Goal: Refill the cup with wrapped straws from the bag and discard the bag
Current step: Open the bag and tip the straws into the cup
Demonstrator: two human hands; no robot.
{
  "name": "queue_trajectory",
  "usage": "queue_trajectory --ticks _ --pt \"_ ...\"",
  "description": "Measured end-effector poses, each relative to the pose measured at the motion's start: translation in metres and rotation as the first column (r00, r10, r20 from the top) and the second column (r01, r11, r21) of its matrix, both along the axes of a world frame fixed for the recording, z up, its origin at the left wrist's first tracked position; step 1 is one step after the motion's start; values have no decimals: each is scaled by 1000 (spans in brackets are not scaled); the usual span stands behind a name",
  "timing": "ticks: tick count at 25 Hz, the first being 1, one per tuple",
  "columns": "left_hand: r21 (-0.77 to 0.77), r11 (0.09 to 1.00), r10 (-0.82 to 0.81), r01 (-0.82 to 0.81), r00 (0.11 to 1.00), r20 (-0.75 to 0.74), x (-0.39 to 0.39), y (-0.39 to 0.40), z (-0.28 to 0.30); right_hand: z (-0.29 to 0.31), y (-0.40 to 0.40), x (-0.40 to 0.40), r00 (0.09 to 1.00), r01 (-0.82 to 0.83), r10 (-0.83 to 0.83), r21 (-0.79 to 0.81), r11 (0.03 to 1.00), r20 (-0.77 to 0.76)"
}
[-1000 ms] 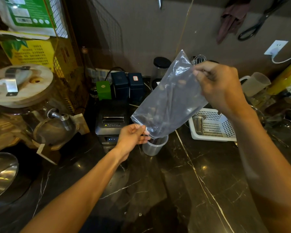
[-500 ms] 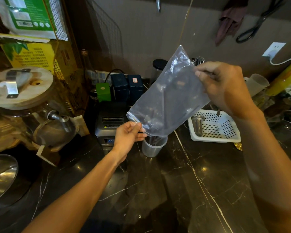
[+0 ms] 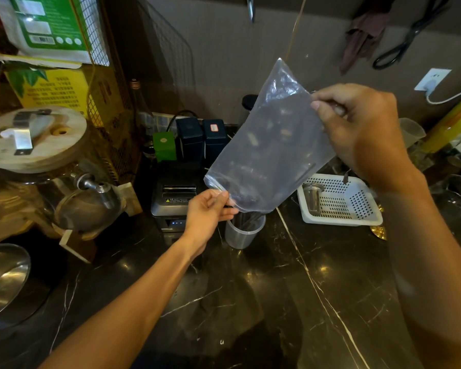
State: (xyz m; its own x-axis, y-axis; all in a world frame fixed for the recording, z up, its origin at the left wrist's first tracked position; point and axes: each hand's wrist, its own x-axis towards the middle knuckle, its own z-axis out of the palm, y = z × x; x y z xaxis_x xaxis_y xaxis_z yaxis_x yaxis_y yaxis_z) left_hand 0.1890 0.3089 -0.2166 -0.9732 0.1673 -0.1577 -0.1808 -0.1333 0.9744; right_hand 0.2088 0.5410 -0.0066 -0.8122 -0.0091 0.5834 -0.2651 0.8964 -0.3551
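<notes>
The dark marble bench [image 3: 290, 302] fills the near ground, and both forearms reach out over it toward the cup [image 3: 244, 231], which stands upright on the bench and serves here as the landmark. Just left of the cup and a little above its rim, the left hand [image 3: 208, 211] pinches the lower corner of the clear bag [image 3: 272, 153], its grip clenched on the plastic between thumb and fingers. This probably steers the bag's mouth, which hangs directly above the cup's opening. Up and to the right of the cup, the right hand [image 3: 357, 129] grasps the bag's upper edge, fingers curled on the film, holding that end high so the bag slopes down toward the cup and anything inside slides out. Dark straws [image 3: 248, 221] already stand in the cup; the bag looks nearly empty (a few dim shapes show through it, too blurred to name), so the filling seems almost finished and the discarding not yet done.

Right of the cup, a white perforated basket [image 3: 357, 206] sits on the bench with a small metal strainer [image 3: 312, 197] in it. Left of the cup and slightly behind stands a receipt printer [image 3: 175, 198]. Farther left, a glass dispenser with a wooden lid [image 3: 37, 139].
</notes>
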Motion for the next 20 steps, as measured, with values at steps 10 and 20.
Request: queue_trajectory --ticks 10,20 --pt "-3 1000 0 0 1000 23 -7 -3 11 3 -2 -3 1000 25 -24 -30 999 17" --pt "50 998 43 -40 998 -48 -7 -4 29 11 5 4 997 22 -28 -99 995 -68"
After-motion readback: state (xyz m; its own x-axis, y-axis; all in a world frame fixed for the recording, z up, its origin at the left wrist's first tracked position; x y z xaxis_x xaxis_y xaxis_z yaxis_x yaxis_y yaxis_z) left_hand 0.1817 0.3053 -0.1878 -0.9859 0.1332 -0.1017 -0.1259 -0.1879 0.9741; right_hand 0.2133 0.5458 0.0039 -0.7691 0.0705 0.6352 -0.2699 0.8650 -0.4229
